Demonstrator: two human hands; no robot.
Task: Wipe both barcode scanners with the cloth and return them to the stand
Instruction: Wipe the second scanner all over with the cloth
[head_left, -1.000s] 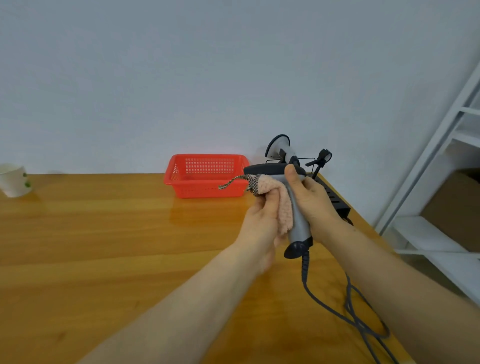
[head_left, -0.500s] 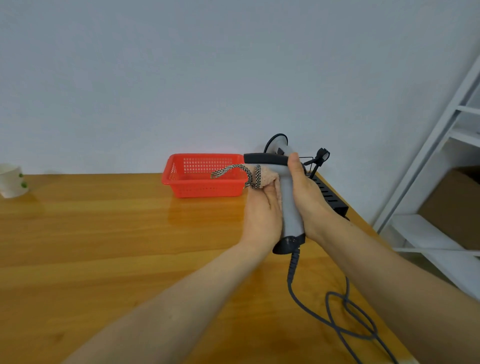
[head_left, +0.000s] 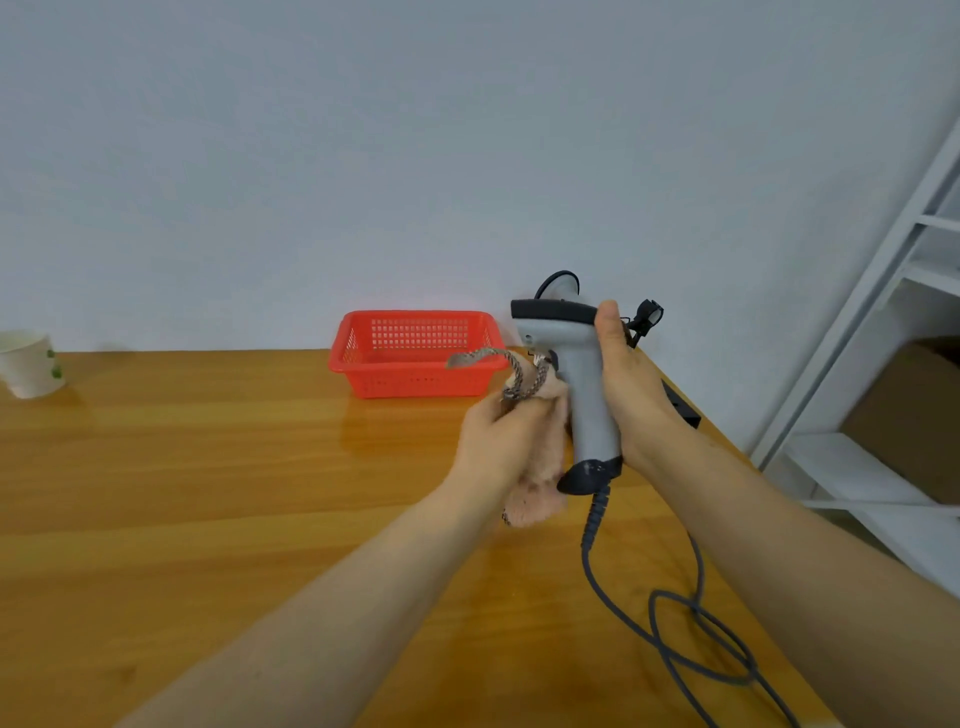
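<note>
The right hand (head_left: 626, 395) is wrapped around the handle of a grey scanner (head_left: 582, 384) and holds it upright above the table (head_left: 208, 493). The left hand (head_left: 498, 441) is closed on a pink cloth (head_left: 540, 488) and presses it against the handle. The scanner looks light and hard, with smooth plastic that could slip, so the handle is the best place to hold it. The cloth is soft and floppy. A long cord (head_left: 675, 623) hangs from the scanner and loops on the table, and it could drag or catch. Behind the scanner stands what may be the second scanner (head_left: 558, 283) on its stand, but it is mostly hidden. The table edge is close on the right. There is lots of open room on the left, between the red basket (head_left: 415, 353) and a paper cup (head_left: 31, 364).
</note>
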